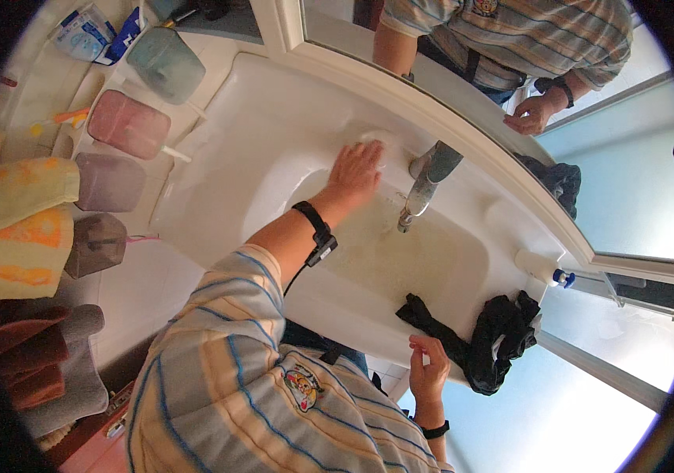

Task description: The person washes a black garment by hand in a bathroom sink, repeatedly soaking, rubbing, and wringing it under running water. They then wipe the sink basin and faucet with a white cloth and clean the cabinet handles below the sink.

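My left hand (pixel 357 168) is stretched over the back rim of a white washbasin (pixel 289 112), beside the chrome faucet (pixel 422 192). Its fingertips lie at a whitish object (pixel 377 137), perhaps a bar of soap, mostly covered by the fingers. Whether they grip it I cannot tell. Cloudy water (pixel 372 254) stands in the bowl. My right hand (pixel 429 363) hovers near the front rim, fingers loosely curled, a gap between thumb and forefinger, holding nothing. Close beside it a bunched black cloth (pixel 499 340) hangs over the basin's right rim, one strip reaching into the bowl.
A white pump bottle (pixel 537 267) with a blue top lies or leans at the right rear corner. A mirror (pixel 490 77) runs along the back. Several cups, among them a pink one (pixel 130 124), line the left wall above a yellow-orange towel (pixel 23 236).
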`<move>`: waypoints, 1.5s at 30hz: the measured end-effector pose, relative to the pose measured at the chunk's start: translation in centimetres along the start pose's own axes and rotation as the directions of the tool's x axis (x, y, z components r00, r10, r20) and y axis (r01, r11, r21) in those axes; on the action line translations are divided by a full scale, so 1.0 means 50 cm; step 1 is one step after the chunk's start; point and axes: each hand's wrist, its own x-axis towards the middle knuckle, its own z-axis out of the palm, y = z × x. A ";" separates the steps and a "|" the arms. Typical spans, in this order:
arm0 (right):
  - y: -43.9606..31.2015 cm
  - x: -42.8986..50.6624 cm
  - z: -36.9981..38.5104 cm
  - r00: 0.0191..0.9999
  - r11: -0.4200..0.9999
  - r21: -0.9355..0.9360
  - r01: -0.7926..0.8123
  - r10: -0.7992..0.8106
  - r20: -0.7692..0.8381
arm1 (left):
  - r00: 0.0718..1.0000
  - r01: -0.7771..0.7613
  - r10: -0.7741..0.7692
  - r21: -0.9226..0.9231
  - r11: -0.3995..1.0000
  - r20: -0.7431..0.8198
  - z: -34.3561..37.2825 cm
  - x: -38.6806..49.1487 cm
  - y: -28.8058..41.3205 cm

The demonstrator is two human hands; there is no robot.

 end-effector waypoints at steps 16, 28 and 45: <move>-0.022 0.023 0.010 0.997 1.000 -0.012 -0.004 0.005 0.075 | 0.994 0.087 -0.086 0.014 0.996 -0.061 0.005 -0.009 -0.022; -0.026 0.017 0.025 0.993 1.000 0.001 -0.010 0.010 0.120 | 0.983 -0.185 0.185 -0.051 0.981 -0.010 0.034 0.011 -0.016; -0.041 0.023 0.033 0.994 1.000 -0.001 -0.002 0.003 0.111 | 0.998 0.039 -0.047 -0.211 0.977 -0.034 0.066 0.011 -0.020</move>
